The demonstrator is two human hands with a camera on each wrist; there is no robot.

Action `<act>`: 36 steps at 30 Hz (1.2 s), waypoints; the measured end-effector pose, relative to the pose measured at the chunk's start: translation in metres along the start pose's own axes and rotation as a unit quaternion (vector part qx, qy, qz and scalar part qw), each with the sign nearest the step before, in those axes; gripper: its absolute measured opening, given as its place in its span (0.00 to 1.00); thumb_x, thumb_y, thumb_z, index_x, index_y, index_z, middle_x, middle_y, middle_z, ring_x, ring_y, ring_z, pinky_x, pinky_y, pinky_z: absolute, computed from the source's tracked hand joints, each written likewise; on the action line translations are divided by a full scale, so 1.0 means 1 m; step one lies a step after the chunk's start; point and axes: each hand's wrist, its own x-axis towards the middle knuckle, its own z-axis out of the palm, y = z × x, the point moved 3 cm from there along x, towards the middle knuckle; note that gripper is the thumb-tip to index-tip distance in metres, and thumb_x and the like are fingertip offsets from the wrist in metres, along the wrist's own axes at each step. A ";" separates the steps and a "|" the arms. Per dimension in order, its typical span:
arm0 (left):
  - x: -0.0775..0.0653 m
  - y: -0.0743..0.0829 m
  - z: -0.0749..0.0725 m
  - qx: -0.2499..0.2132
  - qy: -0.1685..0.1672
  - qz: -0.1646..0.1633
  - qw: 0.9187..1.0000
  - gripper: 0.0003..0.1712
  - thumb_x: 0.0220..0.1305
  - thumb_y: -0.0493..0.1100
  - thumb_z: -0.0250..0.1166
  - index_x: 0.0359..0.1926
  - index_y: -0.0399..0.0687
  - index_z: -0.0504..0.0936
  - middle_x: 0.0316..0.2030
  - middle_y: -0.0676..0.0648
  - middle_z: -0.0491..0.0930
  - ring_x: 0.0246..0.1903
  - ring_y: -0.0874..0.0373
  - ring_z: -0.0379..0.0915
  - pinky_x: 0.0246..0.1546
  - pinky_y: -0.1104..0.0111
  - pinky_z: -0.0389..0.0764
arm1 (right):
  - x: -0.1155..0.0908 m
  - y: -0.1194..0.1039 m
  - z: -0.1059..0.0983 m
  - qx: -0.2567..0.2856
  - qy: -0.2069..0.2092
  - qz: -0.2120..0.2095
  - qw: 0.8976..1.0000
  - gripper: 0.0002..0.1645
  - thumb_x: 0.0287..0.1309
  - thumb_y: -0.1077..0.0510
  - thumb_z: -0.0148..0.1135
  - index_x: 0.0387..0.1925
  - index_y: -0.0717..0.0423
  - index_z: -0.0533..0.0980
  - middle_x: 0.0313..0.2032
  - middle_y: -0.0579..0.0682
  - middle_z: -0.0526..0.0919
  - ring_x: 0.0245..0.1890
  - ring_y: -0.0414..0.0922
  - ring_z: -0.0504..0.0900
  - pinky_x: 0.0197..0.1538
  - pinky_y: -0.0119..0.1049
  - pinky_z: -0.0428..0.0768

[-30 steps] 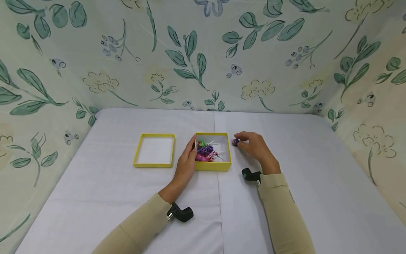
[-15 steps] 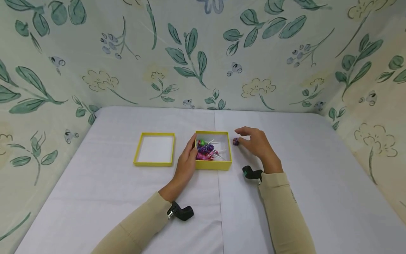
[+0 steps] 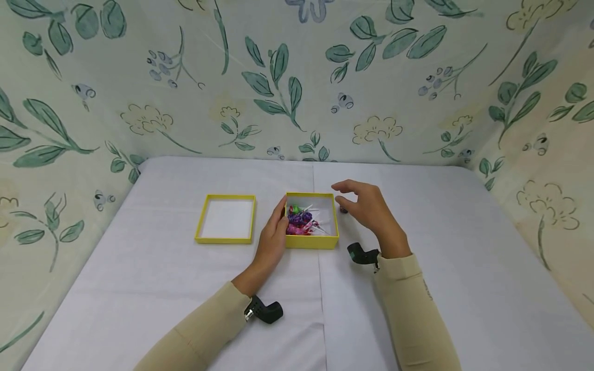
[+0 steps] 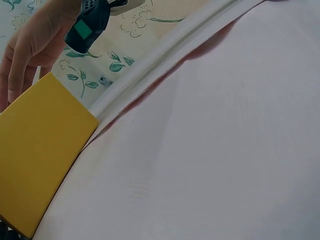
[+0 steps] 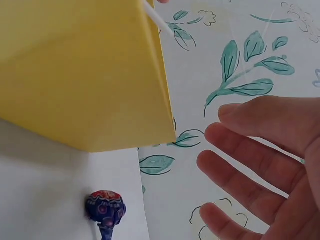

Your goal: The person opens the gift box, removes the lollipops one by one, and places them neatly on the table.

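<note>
A yellow box stands on the white-covered table, with several wrapped lollipops inside, in green, purple and pink, their white sticks pointing right. My left hand holds the box at its left wall, the thumb at the rim. To the right of the box, my right hand hovers with thumb and fingers apart and nothing between them. One dark purple and red lollipop sits on the table beside the box's right wall; in the head view the right hand partly covers it.
Left of the box lies the yellow-edged lid, its white inside facing up. A floral cloth hangs behind the table and along its sides. Each wrist carries a small black camera.
My right hand has let go of the purple lollipop, lifted, and shifted left toward the box with its fingers spread. The lollipop stays on the table; the left hand and box have not moved.
</note>
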 end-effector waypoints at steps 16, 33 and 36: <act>0.001 0.001 -0.001 0.017 0.005 0.006 1.000 0.28 0.75 0.47 0.41 0.73 0.70 0.57 0.71 0.61 0.56 0.70 0.64 0.50 0.70 0.63 0.54 | 0.004 -0.034 0.028 0.050 -0.020 -0.087 0.995 0.16 0.60 0.58 0.66 0.49 0.56 0.81 0.48 0.51 0.84 0.52 0.48 0.80 0.58 0.47 0.75; 0.001 0.002 -0.001 0.017 0.011 0.004 1.000 0.28 0.74 0.47 0.41 0.72 0.70 0.59 0.70 0.60 0.58 0.69 0.63 0.52 0.69 0.62 0.56 | 0.004 -0.043 0.066 0.010 -0.101 -0.095 0.990 0.14 0.57 0.57 0.68 0.45 0.57 0.82 0.44 0.51 0.85 0.48 0.48 0.81 0.53 0.45 0.79; 0.001 0.001 -0.001 0.019 0.010 0.003 1.000 0.28 0.75 0.47 0.41 0.72 0.71 0.58 0.70 0.61 0.57 0.69 0.64 0.52 0.69 0.63 0.56 | 0.004 -0.042 0.068 -0.017 -0.105 -0.089 0.990 0.14 0.57 0.56 0.68 0.45 0.55 0.82 0.44 0.49 0.85 0.49 0.48 0.81 0.53 0.45 0.78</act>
